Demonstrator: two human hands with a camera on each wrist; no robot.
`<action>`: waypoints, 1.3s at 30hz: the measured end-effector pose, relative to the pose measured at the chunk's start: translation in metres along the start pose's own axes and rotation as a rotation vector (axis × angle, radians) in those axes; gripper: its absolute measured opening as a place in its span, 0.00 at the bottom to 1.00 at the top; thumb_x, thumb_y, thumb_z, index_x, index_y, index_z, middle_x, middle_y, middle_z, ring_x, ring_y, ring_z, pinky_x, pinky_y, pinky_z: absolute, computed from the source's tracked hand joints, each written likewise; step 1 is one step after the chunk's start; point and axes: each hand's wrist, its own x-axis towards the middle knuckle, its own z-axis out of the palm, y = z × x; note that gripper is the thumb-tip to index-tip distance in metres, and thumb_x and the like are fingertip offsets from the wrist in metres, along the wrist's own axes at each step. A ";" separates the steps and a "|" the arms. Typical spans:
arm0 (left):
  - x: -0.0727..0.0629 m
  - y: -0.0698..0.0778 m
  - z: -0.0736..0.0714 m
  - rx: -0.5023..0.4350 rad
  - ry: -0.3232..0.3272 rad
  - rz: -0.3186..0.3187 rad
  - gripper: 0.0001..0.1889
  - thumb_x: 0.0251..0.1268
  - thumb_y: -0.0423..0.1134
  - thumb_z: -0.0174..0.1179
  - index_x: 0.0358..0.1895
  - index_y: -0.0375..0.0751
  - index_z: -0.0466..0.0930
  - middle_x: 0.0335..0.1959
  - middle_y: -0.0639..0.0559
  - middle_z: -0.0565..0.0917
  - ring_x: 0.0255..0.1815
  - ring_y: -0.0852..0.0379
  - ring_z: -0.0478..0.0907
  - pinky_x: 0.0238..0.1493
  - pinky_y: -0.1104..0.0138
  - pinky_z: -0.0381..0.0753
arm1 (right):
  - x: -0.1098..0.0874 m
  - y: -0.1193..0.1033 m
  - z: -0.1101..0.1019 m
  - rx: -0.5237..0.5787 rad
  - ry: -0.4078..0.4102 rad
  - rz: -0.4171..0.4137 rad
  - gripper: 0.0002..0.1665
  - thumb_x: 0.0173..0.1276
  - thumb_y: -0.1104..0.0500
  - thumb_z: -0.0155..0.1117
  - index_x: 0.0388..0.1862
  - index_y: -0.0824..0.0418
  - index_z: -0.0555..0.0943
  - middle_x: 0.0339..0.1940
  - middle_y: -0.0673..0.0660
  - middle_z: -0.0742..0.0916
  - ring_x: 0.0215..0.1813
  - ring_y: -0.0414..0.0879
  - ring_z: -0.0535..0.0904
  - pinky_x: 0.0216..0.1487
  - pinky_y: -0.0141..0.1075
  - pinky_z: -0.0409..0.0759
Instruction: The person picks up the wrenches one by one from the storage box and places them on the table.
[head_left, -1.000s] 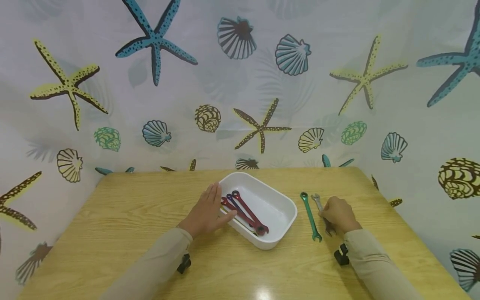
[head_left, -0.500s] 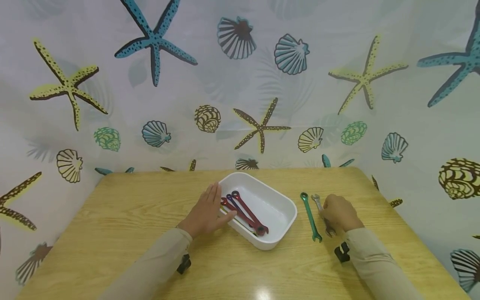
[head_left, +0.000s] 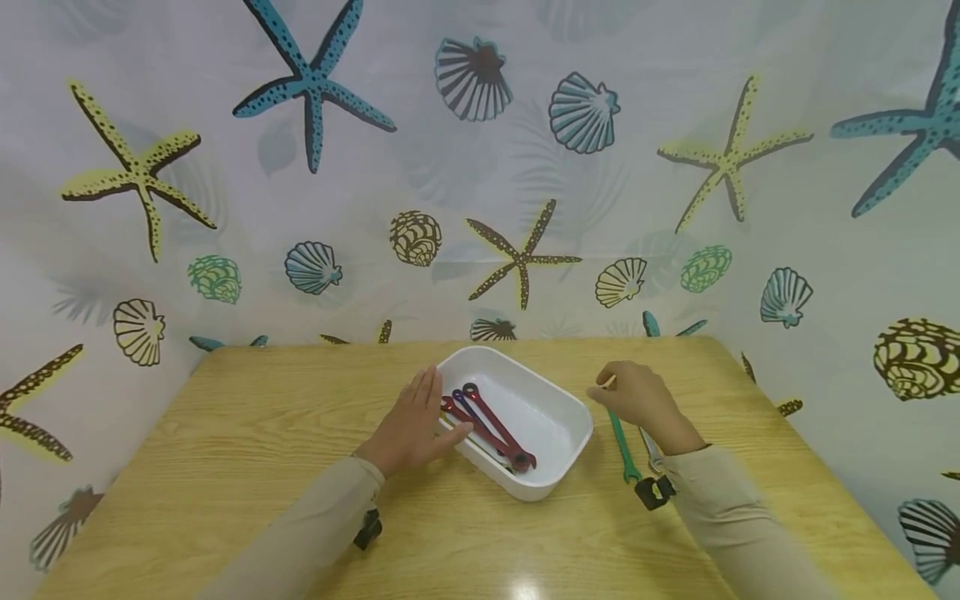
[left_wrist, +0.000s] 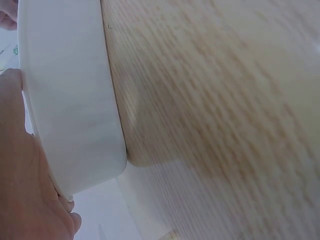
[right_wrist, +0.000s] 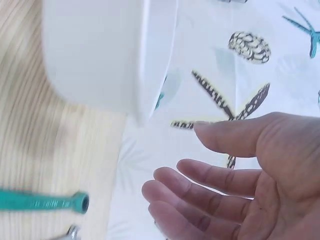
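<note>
My left hand (head_left: 408,423) rests at the left rim of a white plastic tray (head_left: 553,429), fingers straight and thumb over the near rim. In the tray lie red combination wrenches (head_left: 495,418) and a thin purple wrench (head_left: 468,407), bunched at its left side. My right hand (head_left: 643,402) is raised just right of the tray, thumb and fingers apart with nothing between them, as the right wrist view also shows. Below it a green combination wrench (head_left: 622,446) lies on the table, its far end hidden by the hand. Beside that lies a silver wrench (head_left: 651,450), mostly covered in the head view.
The wooden table (head_left: 285,400) ends at a hanging cloth (head_left: 420,175) printed with starfish and shells, which also runs along both sides. A black wrist mount (head_left: 654,492) sits at the right cuff, another (head_left: 367,529) at the left.
My right hand has let go of the silver wrench, left it on the table, and moved up and left over the green wrench towards the tray. The left hand has stayed put.
</note>
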 end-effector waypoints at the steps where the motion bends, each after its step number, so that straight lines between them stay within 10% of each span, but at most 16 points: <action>1: 0.000 0.000 0.000 0.001 0.003 0.001 0.52 0.65 0.71 0.40 0.75 0.27 0.42 0.77 0.33 0.44 0.77 0.39 0.39 0.74 0.51 0.47 | 0.001 -0.005 0.002 0.008 0.007 -0.007 0.20 0.67 0.53 0.61 0.47 0.70 0.81 0.38 0.65 0.86 0.34 0.52 0.82 0.30 0.43 0.81; 16: 0.001 0.000 0.001 0.017 -0.004 -0.014 0.53 0.64 0.73 0.38 0.75 0.29 0.40 0.77 0.35 0.42 0.78 0.40 0.38 0.74 0.51 0.46 | 0.017 -0.067 0.050 0.151 0.015 -0.084 0.15 0.63 0.55 0.67 0.43 0.64 0.83 0.32 0.58 0.87 0.33 0.50 0.82 0.30 0.38 0.79; 39: 0.000 -0.001 0.002 0.023 0.009 0.003 0.52 0.65 0.71 0.40 0.74 0.27 0.43 0.76 0.33 0.45 0.77 0.38 0.42 0.74 0.50 0.49 | 0.024 -0.082 0.121 0.091 -0.020 -0.168 0.13 0.54 0.59 0.73 0.37 0.64 0.83 0.20 0.48 0.78 0.22 0.40 0.72 0.24 0.32 0.69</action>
